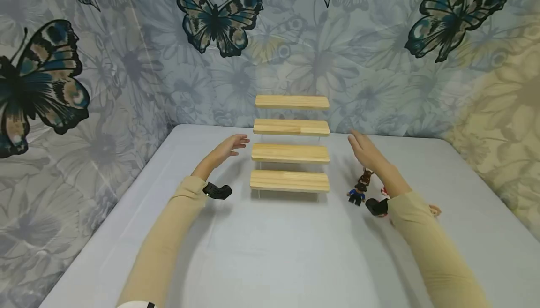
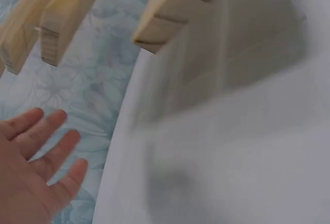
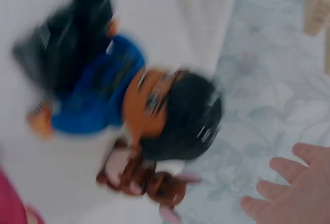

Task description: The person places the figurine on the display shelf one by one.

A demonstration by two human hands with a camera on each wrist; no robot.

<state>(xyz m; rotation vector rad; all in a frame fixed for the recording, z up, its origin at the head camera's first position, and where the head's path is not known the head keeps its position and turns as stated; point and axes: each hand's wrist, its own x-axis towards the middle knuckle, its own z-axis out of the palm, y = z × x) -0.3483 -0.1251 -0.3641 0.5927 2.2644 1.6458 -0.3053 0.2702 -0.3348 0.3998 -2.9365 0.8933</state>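
A stepped display rack of pale wooden boards (image 1: pixel 289 153) on clear supports stands at mid-table. My left hand (image 1: pixel 228 149) hovers just left of it with straight, spread fingers and holds nothing. Over the table on the other side, my right hand (image 1: pixel 368 151) is also stretched out and holds nothing. Below that hand lies a toy figure with a blue top and black trousers (image 1: pixel 356 196). A brown animal toy figure (image 1: pixel 364 176) touches or nearly touches it; both look larger in the right wrist view. My right wrist and sleeve partly hide more small figures.
The white-covered table (image 1: pixel 270 261) reaches back to a curtain (image 1: pixel 329 64) printed with butterflies and flowers. A toy with a light round head (image 1: pixel 434 210) shows past the right sleeve. Something pink (image 3: pixel 7 198) enters the right wrist view at lower left.
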